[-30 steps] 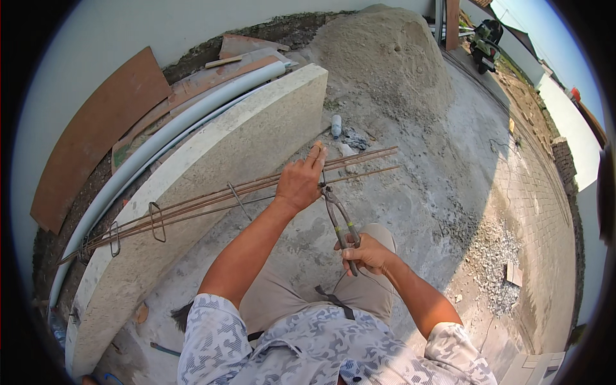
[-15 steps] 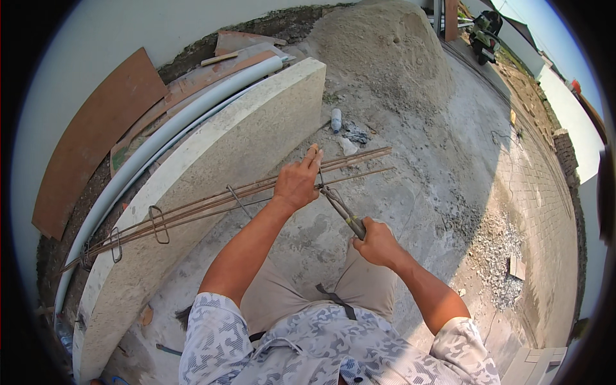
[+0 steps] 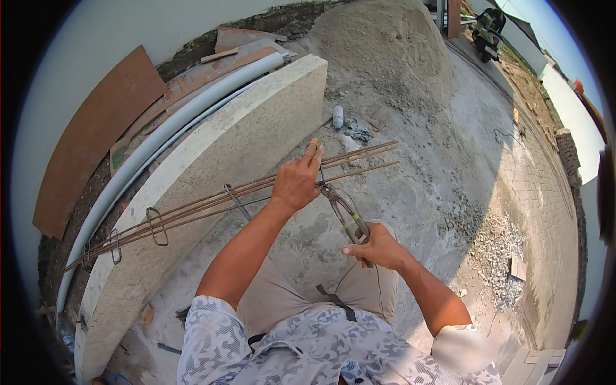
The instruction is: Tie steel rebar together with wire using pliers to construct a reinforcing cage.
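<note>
Several thin steel rebars (image 3: 204,201) lie across a low concrete wall, their right ends sticking out beyond it. My left hand (image 3: 296,181) is wrapped round them and a stirrup near that right end, its fingers pointing up. Thin bent-rod stirrups hang round the bars farther left, among them one stirrup (image 3: 157,227) against the wall's face and another (image 3: 238,201) nearer my hand. My right hand (image 3: 380,246) grips the handles of pincers (image 3: 347,213) with yellow-green marks. The pincers' jaws meet the bars just beside my left fingers, and their handles are spread apart.
The pale concrete wall (image 3: 212,151) curves along my left. Behind it lie a grey-white pipe (image 3: 186,115) and a brown board (image 3: 96,141). A plastic bottle (image 3: 338,118) stands near the sand heap (image 3: 385,54). Gravel (image 3: 500,269) lies to the right.
The pincers' handles have spread apart, and my right thumb has shifted out to the left. The rebars' right ends have moved slightly up and right. My left hand keeps its grip.
</note>
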`<state>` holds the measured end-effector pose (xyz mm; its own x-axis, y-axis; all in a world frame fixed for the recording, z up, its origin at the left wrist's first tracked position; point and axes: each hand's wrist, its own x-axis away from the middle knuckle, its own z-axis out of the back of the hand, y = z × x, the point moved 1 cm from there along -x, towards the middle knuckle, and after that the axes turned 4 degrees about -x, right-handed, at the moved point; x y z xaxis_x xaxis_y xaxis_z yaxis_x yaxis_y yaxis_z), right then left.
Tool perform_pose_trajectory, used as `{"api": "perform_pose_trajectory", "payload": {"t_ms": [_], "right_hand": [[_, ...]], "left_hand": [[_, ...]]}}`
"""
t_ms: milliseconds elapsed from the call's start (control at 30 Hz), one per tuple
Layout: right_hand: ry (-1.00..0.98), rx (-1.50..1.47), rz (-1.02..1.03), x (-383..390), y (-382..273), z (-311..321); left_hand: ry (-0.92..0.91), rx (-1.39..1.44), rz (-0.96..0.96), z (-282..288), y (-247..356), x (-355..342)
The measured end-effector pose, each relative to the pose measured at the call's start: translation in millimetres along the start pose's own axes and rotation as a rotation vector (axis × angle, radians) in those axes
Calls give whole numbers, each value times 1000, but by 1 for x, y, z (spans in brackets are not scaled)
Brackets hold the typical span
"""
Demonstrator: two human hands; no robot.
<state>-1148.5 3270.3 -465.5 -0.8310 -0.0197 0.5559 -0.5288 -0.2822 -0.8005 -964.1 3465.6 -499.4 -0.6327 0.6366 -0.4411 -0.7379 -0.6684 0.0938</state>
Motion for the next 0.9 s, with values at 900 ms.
{"api": "perform_pose_trajectory", "payload": {"t_ms": [900], "right_hand": [[-237,-200,-176,-24,55,-8]], "left_hand": [[7,4,-36,8,17,9]]}}
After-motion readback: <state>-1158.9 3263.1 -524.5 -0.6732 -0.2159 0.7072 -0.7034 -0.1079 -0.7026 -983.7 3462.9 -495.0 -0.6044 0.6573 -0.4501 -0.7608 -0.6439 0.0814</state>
